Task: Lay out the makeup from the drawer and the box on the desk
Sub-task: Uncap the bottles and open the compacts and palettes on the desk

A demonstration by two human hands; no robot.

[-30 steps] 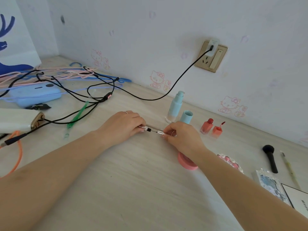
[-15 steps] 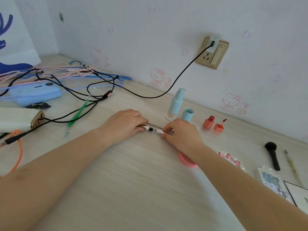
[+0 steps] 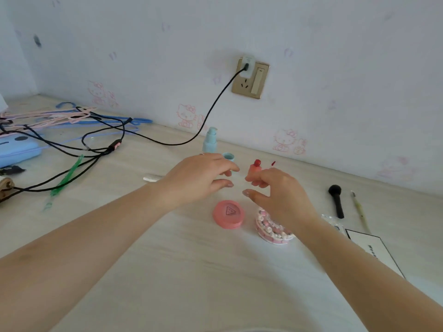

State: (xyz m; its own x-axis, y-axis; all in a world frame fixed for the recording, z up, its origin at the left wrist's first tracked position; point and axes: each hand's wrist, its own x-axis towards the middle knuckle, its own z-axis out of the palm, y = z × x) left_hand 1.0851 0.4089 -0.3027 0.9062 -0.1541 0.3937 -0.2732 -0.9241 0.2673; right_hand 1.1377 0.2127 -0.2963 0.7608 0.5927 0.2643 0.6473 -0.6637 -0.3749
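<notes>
**Inspector:** Presently, both hands hover above the table (image 3: 167,271) at mid-frame. Left hand (image 3: 199,178): fingers loosely spread, gripping nothing. Right hand (image 3: 278,195): fingers curled and apart, likewise empty, as far as the view shows.

**Clerk:** And the makeup?

**Inspector:** Laid out around the hands. A pale blue pump bottle (image 3: 210,140) stands upright near the wall, its blue cap (image 3: 228,157) just beside it, partly behind the left hand. A small red bottle (image 3: 254,169) stands just beyond the right fingertips. A round pink compact (image 3: 228,213) lies flat below the hands; a pink beaded case (image 3: 271,230) sits just beside it, partly under the right wrist. At right frame, a black brush (image 3: 336,200) and a thin pencil (image 3: 358,209). A slim silver item (image 3: 152,178) lies left of the left wrist; I cannot tell what.

**Clerk:** Step in hand?

**Inspector:** Judged: between items, mid-layout. Neither drawer nor box is in view, so the next move likely calls for reaching out of frame for another piece, then setting it in open table clear of the cables (image 3: 100,144) at left.
</notes>
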